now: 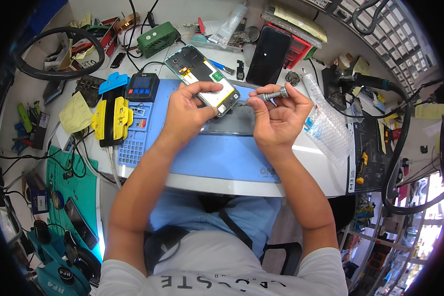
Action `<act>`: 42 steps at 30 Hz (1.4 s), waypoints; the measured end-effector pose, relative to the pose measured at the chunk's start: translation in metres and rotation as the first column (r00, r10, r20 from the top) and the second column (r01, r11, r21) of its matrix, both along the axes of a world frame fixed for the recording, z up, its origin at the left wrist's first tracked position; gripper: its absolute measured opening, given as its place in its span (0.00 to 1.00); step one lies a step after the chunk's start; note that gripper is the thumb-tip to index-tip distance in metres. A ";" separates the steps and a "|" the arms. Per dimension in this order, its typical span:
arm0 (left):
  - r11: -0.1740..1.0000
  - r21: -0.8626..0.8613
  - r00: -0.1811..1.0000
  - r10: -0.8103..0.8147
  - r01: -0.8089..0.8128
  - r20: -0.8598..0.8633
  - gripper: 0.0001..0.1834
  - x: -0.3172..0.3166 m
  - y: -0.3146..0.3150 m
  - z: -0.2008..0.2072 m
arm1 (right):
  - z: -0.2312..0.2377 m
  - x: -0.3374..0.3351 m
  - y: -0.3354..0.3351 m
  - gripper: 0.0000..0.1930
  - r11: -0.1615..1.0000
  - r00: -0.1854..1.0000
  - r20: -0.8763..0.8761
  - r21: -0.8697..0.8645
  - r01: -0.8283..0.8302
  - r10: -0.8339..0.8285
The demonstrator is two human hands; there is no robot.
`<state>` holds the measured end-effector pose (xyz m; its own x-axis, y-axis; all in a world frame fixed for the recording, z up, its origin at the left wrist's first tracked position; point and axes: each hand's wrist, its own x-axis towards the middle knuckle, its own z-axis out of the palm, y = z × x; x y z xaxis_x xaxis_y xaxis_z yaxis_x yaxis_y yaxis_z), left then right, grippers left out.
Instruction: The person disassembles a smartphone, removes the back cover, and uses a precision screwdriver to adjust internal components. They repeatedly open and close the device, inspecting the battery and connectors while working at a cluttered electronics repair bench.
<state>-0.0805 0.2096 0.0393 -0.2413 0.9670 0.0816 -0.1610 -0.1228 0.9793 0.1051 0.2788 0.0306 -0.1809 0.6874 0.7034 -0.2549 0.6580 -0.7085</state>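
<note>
My left hand grips an opened smartphone by its lower end, thumb and fingers on either edge. Its back cover is off, so the pale battery and dark inner parts show. In my right hand is a screwdriver with a grey metal handle, held between thumb and fingers. The tip points left at the phone's lower end; I cannot tell whether it touches. Beneath both hands, a dark flat panel lies on the blue work mat.
Yellow clamps and a small black device stand to the left. A black-screened phone leans behind my right hand. Bubble wrap lies to the right. A green box sits at the back, among cables.
</note>
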 end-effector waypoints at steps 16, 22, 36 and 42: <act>0.997 0.042 0.996 -0.068 0.070 -0.049 0.26 0.008 -0.003 0.003 | -0.005 0.000 0.001 0.33 1.000 1.000 -0.018 0.014 -0.008 0.008; 0.996 0.062 0.998 -0.064 0.066 -0.030 0.27 0.008 -0.003 0.002 | -0.003 -0.001 -0.001 0.33 1.000 1.000 -0.008 0.017 -0.001 0.001; 0.994 0.074 0.994 -0.073 0.079 -0.076 0.28 0.008 -0.004 0.001 | -0.008 -0.004 0.000 0.33 0.998 0.999 0.008 0.059 -0.031 0.031; 0.994 0.068 0.995 -0.084 0.088 -0.060 0.28 0.008 -0.004 0.001 | -0.009 -0.003 0.000 0.34 0.994 0.999 0.031 0.103 -0.017 0.014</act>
<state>-0.0728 0.2055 0.0403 -0.1507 0.9753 0.1617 -0.1177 -0.1801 0.9766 0.1023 0.2792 0.0217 -0.2134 0.6080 0.7647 -0.2450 0.7245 -0.6443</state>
